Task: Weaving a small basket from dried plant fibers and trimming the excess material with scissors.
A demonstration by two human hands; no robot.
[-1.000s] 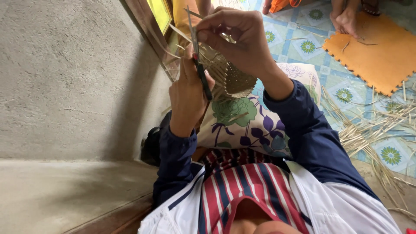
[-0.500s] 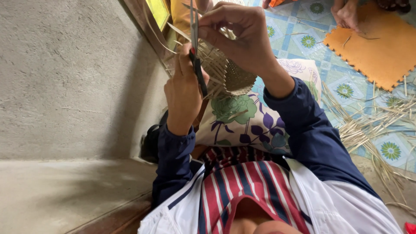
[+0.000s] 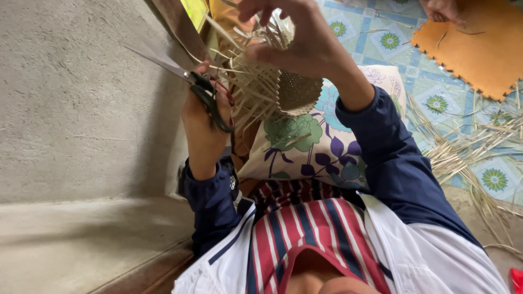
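The left hand [image 3: 204, 122] is raised up, with its dark blue sleeve pointing down toward the person's chest. Its fingers are closed through the black loop handles of a pair of grey metal scissors [image 3: 180, 76]. The blades point up and away from the hand, toward the grey wall, and they look nearly closed. They stand apart from the straw strips.

The right hand [image 3: 297, 38] is raised too, a bit higher than the left hand and just beside it. Its arm bends up from the elbow in a dark blue sleeve. This hand is wrapped over the top of a small half-woven basket of pale straw strips [image 3: 272, 87] and holds it tight. The thumb presses on the side of the basket, and the fingers curl over the top. The basket hangs under the right hand, between the two hands. Its round woven bottom faces the right arm. Loose straw ends stick out toward the left hand and almost touch its fingers.

Under both hands lies a flowery cushion with green and purple flowers [image 3: 316, 147]. Past the right arm, loose pale straw strips [image 3: 463, 147] lie on the blue patterned floor [image 3: 376, 32]. Farther off is an orange foam mat [image 3: 479, 49].
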